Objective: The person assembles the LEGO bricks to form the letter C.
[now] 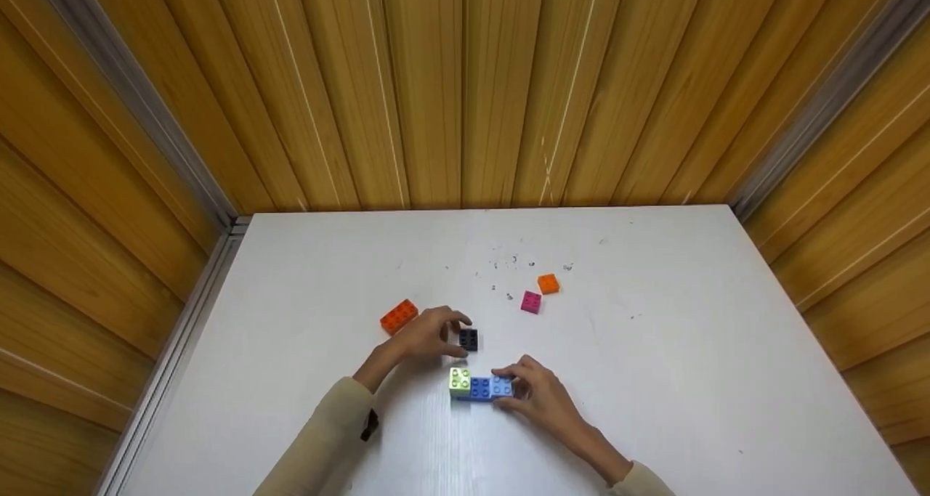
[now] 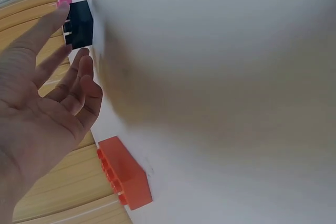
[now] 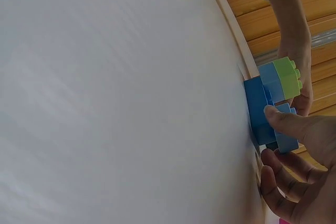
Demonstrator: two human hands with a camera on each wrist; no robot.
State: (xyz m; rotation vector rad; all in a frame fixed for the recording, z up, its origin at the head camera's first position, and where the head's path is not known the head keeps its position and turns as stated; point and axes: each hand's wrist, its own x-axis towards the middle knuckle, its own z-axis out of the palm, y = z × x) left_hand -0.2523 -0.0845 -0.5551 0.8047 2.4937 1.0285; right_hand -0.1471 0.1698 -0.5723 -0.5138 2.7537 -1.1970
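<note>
On the white table, a long blue brick [image 3: 257,109] lies at the base of a small build. A lime green brick [image 1: 460,380] tops its left end, above a light blue layer visible in the right wrist view. At the other end is a light blue brick [image 1: 502,386], pinched between the thumb and fingers of my right hand [image 1: 541,398]. Farther back, a small black brick [image 1: 468,340] rests on the table, studs up. My left hand [image 1: 429,332] has thumb and forefinger spread on either side of it, with slight gaps in the head view.
An orange-red brick [image 1: 399,316] lies on the table [image 1: 305,278] just left of my left hand. Farther back on the right are a pink brick [image 1: 531,302] and a small orange brick [image 1: 548,284]. Wood-look panels [image 1: 465,89] rise behind the table and at both sides.
</note>
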